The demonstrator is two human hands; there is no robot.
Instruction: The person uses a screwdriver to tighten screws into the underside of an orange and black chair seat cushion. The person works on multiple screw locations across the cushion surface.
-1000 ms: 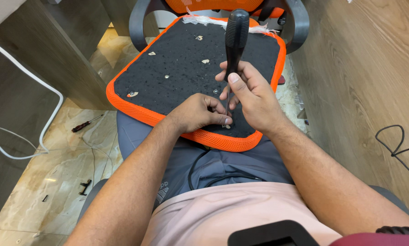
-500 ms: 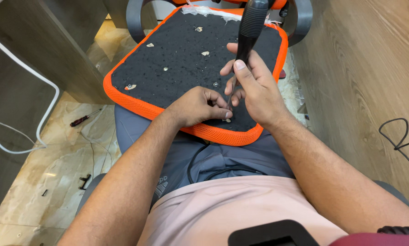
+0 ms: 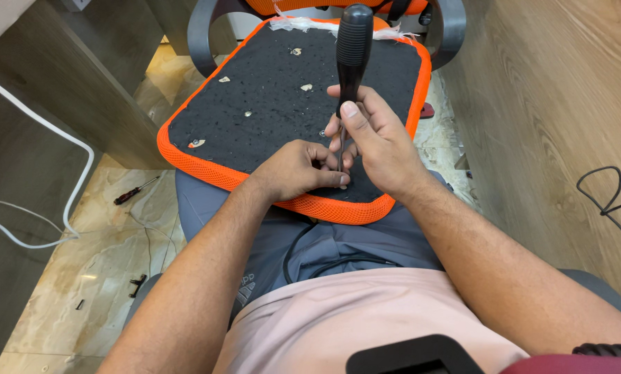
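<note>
Gripping the black-handled screwdriver [image 3: 353, 48] upright in our right hand [image 3: 380, 142], we see its thin shaft drop between the fingers, the tip hidden behind the left hand [image 3: 297, 170]. That left hand is curled shut, fingertips pinching at the shaft's foot; whether a screw sits there, we cannot tell. Both hands rest on the upturned chair seat [image 3: 269, 104], black underneath with an orange mesh rim, lying across our lap. Its far edge is cut off. A small red screwdriver [image 3: 136, 190] lies on the marble floor [image 3: 82, 277].
</note>
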